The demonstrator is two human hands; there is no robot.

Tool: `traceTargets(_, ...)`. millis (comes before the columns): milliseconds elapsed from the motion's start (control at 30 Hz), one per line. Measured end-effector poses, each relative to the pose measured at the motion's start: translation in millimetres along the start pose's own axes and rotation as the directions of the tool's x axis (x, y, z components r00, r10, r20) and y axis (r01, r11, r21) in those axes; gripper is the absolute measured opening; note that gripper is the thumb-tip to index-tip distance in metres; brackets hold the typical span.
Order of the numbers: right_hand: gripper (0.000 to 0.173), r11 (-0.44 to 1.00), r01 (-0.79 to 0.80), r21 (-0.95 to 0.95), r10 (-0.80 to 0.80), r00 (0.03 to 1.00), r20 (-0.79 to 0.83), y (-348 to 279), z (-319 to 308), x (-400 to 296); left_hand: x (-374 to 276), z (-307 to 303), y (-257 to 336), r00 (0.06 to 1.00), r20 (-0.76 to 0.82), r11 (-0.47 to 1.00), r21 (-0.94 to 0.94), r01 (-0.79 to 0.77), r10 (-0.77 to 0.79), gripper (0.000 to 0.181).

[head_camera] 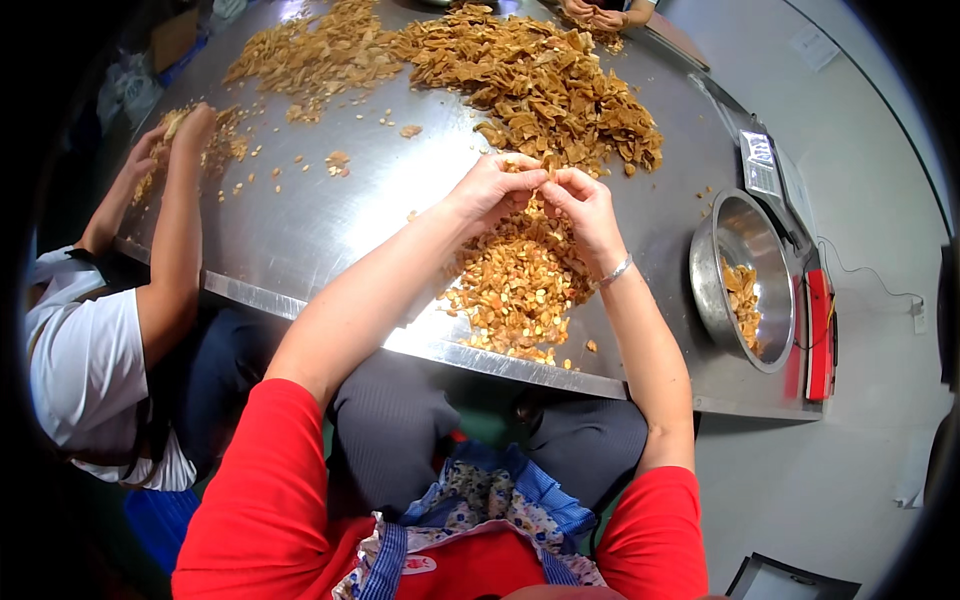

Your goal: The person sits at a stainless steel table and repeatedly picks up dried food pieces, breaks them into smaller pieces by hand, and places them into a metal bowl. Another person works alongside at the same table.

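Note:
My left hand (496, 187) and my right hand (585, 210) meet above the steel table, thumbs and fingertips close together. Pinched between them is a small brown dried piece (551, 163), perhaps a dried slice; the fingers cover part of it. Directly below lies a pile of small yellow-brown pieces (521, 281), some pale and seed-like, reaching towards the table's near edge. Just beyond my hands a larger heap of brown dried slices (540, 82) begins.
A steel bowl (705, 277) with some dried pieces stands tilted at the right, near a scale (759, 165) and a red object (819, 334). Another heap (322, 60) lies far left. One person's hands (169, 139) work at the left, another's (596, 13) across the table.

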State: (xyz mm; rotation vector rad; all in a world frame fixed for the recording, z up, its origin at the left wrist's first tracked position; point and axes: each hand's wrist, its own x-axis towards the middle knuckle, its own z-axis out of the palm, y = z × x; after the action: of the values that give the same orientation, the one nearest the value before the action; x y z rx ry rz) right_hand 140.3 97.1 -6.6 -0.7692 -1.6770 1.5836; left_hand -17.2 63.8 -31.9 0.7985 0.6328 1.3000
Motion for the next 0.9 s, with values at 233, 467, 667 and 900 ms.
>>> traceTargets(233,0.017,0.909,-0.171,0.38,0.149,0.985,0.086,4,4,-4,-1,-1,-2,0.999,-0.031,0.996,-0.084,0.022,-0.025,0.007)
traceTargets(467,0.023,0.558,-0.015,-0.83,-0.157,0.98,-0.123,30,-77,49,6,-2,3,0.918,-0.353,0.951,-0.3,0.074,-0.183,0.016)
traceTargets(667,0.02,0.045,0.087,-0.995,-0.345,0.936,0.066,47,-86,85,3,-1,-4,0.926,-0.35,0.976,-0.205,0.075,-0.144,0.018)
traceTargets(900,0.015,0.747,0.035,-0.664,-0.297,0.911,-0.286,54,-81,78,-3,10,4,0.919,-0.336,0.971,-0.187,0.149,-0.206,0.013)
